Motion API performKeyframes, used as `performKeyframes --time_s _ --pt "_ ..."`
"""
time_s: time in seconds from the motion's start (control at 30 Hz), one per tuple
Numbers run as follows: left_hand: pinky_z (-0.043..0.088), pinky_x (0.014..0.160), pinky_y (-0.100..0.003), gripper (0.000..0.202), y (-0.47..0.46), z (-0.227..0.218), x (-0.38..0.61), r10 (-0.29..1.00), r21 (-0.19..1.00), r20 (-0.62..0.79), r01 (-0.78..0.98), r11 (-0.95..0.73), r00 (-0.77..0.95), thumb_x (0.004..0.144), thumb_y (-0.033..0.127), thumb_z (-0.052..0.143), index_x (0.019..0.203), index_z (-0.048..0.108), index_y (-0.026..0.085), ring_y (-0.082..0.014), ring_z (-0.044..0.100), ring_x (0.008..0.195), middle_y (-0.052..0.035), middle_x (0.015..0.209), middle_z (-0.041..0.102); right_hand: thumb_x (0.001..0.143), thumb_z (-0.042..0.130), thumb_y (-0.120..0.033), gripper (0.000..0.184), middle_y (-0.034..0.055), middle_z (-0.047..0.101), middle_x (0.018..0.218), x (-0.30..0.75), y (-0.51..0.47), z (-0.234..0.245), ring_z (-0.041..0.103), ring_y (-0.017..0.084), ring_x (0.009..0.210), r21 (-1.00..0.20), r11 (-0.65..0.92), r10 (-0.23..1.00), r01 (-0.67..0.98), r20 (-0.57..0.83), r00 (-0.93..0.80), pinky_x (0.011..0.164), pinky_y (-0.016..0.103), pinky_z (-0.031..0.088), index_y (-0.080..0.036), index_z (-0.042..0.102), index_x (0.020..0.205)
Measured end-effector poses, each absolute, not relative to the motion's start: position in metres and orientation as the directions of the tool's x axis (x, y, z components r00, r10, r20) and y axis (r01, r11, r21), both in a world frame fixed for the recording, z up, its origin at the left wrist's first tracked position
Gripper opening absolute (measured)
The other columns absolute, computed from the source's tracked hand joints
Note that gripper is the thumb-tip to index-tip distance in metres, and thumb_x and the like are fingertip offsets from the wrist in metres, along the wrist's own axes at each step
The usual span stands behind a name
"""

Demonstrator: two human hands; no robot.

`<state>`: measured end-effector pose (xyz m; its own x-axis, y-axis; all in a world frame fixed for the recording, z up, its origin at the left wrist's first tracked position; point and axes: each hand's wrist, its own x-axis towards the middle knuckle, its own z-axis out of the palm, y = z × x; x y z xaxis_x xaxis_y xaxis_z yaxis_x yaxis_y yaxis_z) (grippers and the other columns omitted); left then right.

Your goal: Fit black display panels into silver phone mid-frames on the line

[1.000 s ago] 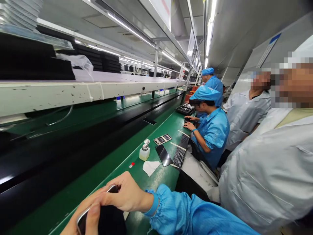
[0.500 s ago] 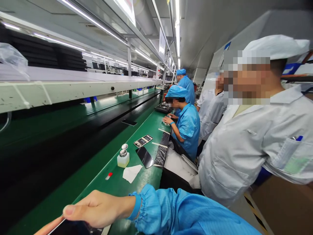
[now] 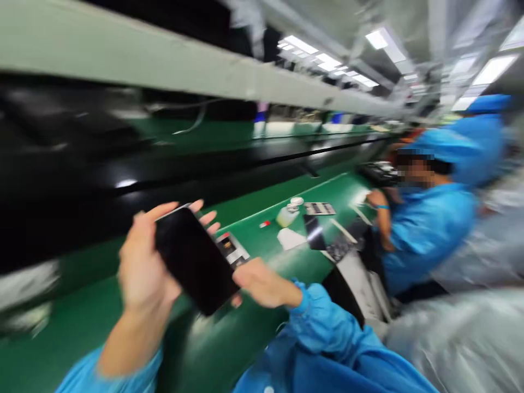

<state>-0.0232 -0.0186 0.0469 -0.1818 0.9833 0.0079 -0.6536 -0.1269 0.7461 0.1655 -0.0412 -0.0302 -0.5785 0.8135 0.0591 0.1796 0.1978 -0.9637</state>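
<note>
Between my two hands is a black smartphone screen (image 3: pixel 196 262), tilted, its dark glass facing me. My left hand (image 3: pixel 143 262) grips its left edge, with fingertips showing past the far edge. At the lower right corner, my right hand (image 3: pixel 262 281) pinches the screen with the thumb on top. Just behind it on the green bench lies an opened phone body (image 3: pixel 232 250) with its inside parts showing. The picture is smeared by motion, so finer details are lost.
A bottle of pale yellow liquid (image 3: pixel 288 215), a white wipe (image 3: pixel 290 239), a red-and-white piece (image 3: pixel 265 224), another opened phone (image 3: pixel 319 208) and a dark screen (image 3: pixel 314 232) lie on the bench (image 3: pixel 262 245). A co-worker in blue (image 3: pixel 429 218) sits to the right.
My view has swung left and down. Both hands and the whole screen now show, where before only my right hand and part of the screen did. The people appear farther right.
</note>
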Motion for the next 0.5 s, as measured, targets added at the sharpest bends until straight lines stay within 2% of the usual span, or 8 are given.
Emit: performKeyframes --time_s 0.03,0.1,0.23,0.37,0.5 --pt "0.076 0.079 -0.043 0.034 -0.021 0.05 -0.027 0.979 0.726 -0.035 -0.679 -0.112 -0.199 0.116 0.048 0.052 0.108 0.072 0.021 -0.0295 0.087 0.098 -0.0112 0.115 0.088 0.103 0.034 -0.097 0.087 0.0037 0.066 0.063 0.168 -0.045 -0.031 0.062 0.016 0.062 -0.976 0.153 0.801 0.156 0.03 -0.598 0.064 0.028 0.054 -0.022 0.057 0.067" --pt "0.075 0.084 -0.045 0.041 -0.018 0.052 -0.033 0.975 0.691 -0.078 -0.716 -0.097 -0.208 0.12 0.046 0.04 0.105 0.068 0.022 -0.0279 0.087 0.097 -0.0114 0.112 0.087 0.107 0.039 -0.091 0.082 0.0034 0.065 0.062 0.17 -0.046 -0.034 0.061 0.016 0.059 -0.984 0.152 0.771 0.093 0.059 -0.634 0.065 0.03 0.053 -0.021 0.061 0.069" --pt "0.072 0.096 -0.043 0.036 -0.009 0.047 -0.039 0.972 0.692 -0.065 -0.712 -0.118 -0.224 0.119 0.052 0.047 0.112 0.068 0.024 -0.0259 0.086 0.103 -0.0094 0.119 0.086 0.113 0.047 -0.077 0.073 0.0015 0.061 0.058 0.164 -0.048 -0.034 0.058 0.016 0.056 -0.984 0.173 0.734 -0.044 0.159 -0.66 0.063 0.03 0.049 -0.021 0.06 0.067" --pt "0.071 0.093 -0.04 0.039 -0.01 0.046 -0.038 0.967 0.693 -0.07 -0.709 -0.129 -0.245 0.117 0.058 0.049 0.112 0.068 0.025 -0.0258 0.086 0.102 -0.0103 0.12 0.085 0.113 0.05 -0.073 0.071 0.0014 0.059 0.055 0.16 -0.048 -0.031 0.056 0.015 0.053 -0.983 0.17 0.743 -0.076 0.178 -0.645 0.058 0.03 0.046 -0.022 0.059 0.065" --pt "0.072 0.085 -0.033 0.046 -0.01 0.048 -0.036 0.963 0.692 -0.053 -0.705 -0.157 -0.266 0.12 0.058 0.039 0.111 0.068 0.024 -0.0224 0.085 0.095 -0.0095 0.112 0.086 0.113 0.054 -0.069 0.069 -0.0011 0.053 0.051 0.157 -0.045 -0.031 0.052 0.013 0.047 -0.985 0.121 0.738 -0.12 0.17 -0.653 0.054 0.028 0.043 -0.022 0.056 0.063"
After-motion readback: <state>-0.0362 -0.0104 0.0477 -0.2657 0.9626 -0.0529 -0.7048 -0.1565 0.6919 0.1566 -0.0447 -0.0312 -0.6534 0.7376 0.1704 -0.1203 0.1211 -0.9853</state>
